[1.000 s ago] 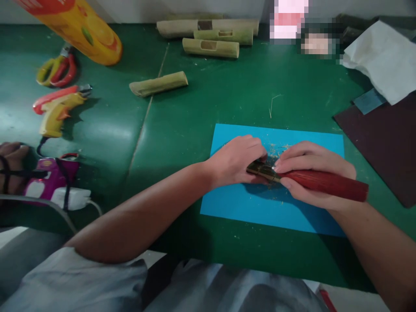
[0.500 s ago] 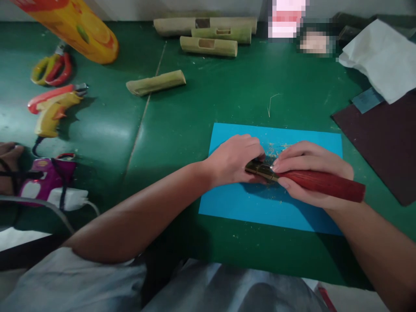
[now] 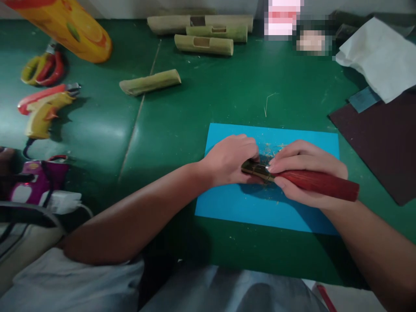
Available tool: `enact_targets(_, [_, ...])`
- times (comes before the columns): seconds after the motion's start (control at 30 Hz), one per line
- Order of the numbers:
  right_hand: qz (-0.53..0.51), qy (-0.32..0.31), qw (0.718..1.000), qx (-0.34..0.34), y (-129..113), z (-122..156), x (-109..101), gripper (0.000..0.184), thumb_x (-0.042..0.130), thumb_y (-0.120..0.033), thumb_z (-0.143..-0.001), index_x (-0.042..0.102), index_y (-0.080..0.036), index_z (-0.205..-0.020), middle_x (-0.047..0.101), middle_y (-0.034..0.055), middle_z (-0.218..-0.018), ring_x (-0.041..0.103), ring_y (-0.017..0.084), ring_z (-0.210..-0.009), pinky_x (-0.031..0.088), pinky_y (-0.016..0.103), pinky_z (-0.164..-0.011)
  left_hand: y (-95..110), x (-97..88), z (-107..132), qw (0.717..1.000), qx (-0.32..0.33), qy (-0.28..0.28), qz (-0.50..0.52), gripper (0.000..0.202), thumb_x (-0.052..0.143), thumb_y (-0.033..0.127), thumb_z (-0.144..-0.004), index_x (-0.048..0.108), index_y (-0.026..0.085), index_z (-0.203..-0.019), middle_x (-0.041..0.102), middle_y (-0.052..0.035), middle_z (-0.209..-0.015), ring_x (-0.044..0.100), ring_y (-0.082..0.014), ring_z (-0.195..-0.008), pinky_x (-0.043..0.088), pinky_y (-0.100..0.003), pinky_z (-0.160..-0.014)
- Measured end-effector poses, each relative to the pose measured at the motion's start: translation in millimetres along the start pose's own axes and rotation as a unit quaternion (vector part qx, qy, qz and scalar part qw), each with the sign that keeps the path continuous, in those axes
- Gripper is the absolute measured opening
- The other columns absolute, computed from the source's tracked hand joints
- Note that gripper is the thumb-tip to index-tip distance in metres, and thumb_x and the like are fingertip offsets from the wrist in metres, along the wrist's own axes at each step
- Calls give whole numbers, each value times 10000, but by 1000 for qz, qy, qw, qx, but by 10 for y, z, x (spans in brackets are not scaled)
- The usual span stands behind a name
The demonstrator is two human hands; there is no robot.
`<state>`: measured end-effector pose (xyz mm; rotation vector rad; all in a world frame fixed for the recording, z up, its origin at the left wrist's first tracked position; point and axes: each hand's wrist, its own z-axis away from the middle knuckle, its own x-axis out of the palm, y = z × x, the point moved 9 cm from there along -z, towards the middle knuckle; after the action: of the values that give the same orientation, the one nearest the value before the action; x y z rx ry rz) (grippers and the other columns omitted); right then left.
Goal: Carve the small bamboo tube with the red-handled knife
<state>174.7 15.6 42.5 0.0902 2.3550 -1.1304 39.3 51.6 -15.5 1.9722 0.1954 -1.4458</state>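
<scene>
My left hand (image 3: 230,159) is closed over a small dark piece of bamboo (image 3: 255,168) that lies on a blue sheet (image 3: 237,203). My right hand (image 3: 303,167) grips a tool with a long red handle (image 3: 321,185); its front end meets the small piece between my two hands. The tool's tip is hidden under my fingers. Fine shavings lie on the blue sheet just behind my hands.
On the green table (image 3: 182,117) lie cut bamboo tubes (image 3: 203,43) at the back and one (image 3: 149,82) nearer. Left: scissors (image 3: 40,69), a yellow glue gun (image 3: 42,110), an orange bottle (image 3: 69,26), a purple device (image 3: 35,182). Right: white paper (image 3: 377,56), a dark sheet (image 3: 386,138).
Both hands keep their hold on the piece and the tool. The whole scene has slid slightly left and up in view as my head moved.
</scene>
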Motion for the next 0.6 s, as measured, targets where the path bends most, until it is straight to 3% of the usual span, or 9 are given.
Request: enact_targets(0.6, [-8,3,1000,7,-6,5,-7,158,814,-189,-937,813,-292,-1057,805,15,-1038,801,163,-884,682,295,-818,-8,10,10,1000,-10,-7,13,480,850,660,-884,687,208,-900,682,-4,-832,579,-177,-779,360,-329,-708])
